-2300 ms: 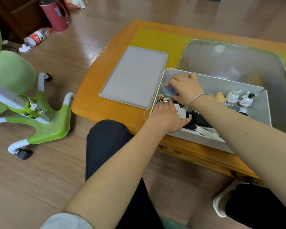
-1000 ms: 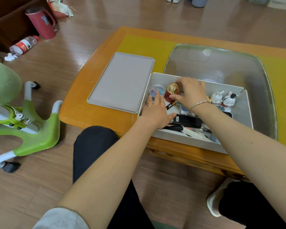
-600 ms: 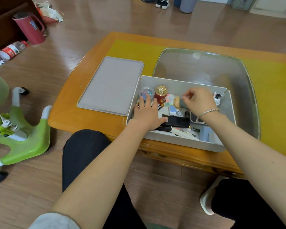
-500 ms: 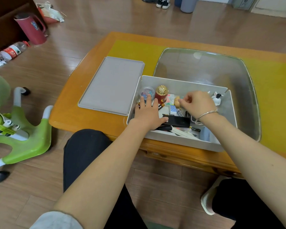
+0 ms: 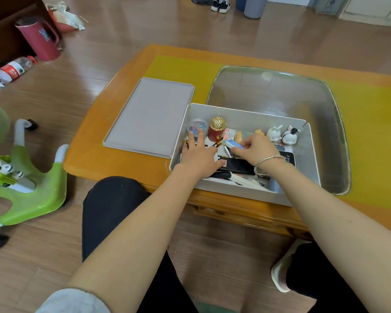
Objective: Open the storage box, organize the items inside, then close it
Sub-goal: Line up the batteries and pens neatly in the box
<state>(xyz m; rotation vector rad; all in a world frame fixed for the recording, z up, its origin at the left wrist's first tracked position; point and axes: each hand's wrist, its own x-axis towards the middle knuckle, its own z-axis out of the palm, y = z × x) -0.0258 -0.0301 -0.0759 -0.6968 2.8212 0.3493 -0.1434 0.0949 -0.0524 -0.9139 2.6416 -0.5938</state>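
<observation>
Inside open grey plastic storage box (image 5: 312, 154): right hand (image 5: 256, 150) pinching small pale-blue packet (image 5: 234, 144), sorting toward 12 o'clock wall; left hand (image 5: 199, 154) lying flat, grip open, steadying clutter.

A glossy wood-plank floor (image 5: 127, 37) reflected soft light around an orange wooden table (image 5: 95, 141) with a yellow-green top and a glass inset (image 5: 280, 96); a green chair base (image 5: 32, 195) stood off its left edge
</observation>
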